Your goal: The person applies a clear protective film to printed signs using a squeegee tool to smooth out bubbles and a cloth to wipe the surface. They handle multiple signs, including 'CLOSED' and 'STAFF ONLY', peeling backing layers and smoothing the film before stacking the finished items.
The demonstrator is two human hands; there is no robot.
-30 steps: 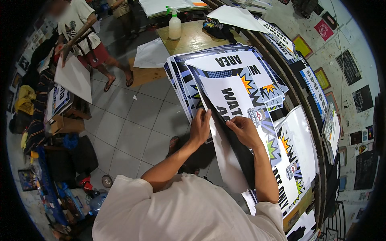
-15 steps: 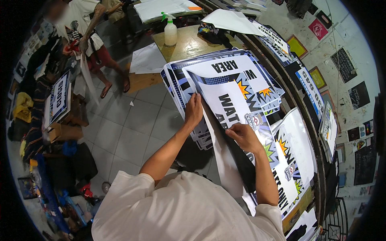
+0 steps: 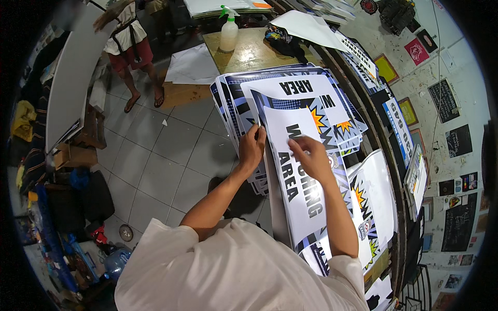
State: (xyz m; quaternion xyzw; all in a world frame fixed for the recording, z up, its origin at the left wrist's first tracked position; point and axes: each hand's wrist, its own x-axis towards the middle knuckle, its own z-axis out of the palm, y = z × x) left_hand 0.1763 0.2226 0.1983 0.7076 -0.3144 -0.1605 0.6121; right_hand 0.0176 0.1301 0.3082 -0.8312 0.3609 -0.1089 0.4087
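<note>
A large printed sheet (image 3: 282, 176) with dark lettering, a purple border and starburst shapes lies at an angle before me. My left hand (image 3: 252, 147) is closed in a pinch on its left edge. Above the sheet's middle, my right hand (image 3: 313, 159) has bent fingers held apart. Its fingertips are over the lettering; whether they touch it I cannot tell. Beneath is a stack of similar printed signs (image 3: 226, 103), whose corners fan out at the far side. More printed sheets (image 3: 381, 207) with starbursts lie to the right, partly under a white sheet.
A spray bottle (image 3: 229, 32) with a green nozzle stands on the yellowish tabletop (image 3: 254, 44), near a dark cloth (image 3: 284, 42). At far left, a person (image 3: 129, 46) stands by a large pale board (image 3: 72, 78). Cardboard boxes (image 3: 75, 155) sit below it.
My right hand has moved up and off the sheet's near edge, where a black strip showed. The sheet now covers that strip. A large pale board has appeared beside the other person.
</note>
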